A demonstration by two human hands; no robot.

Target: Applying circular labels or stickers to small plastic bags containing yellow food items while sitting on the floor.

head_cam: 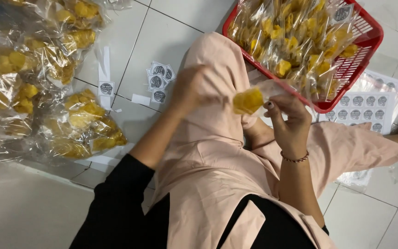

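Note:
My right hand grips a small clear packet of yellow chips above my lap, just in front of the red basket. My left hand is blurred, hovering left of the packet with fingers curled; whether it touches the packet is unclear. Both hands are over my pink trousers. Cut round stickers on white squares lie on the tiled floor, just left of my left hand.
A red plastic basket full of chip packets stands at upper right. A heap of clear chip bags fills the left side. A sticker sheet lies on the floor at right. My bare foot shows at the far right.

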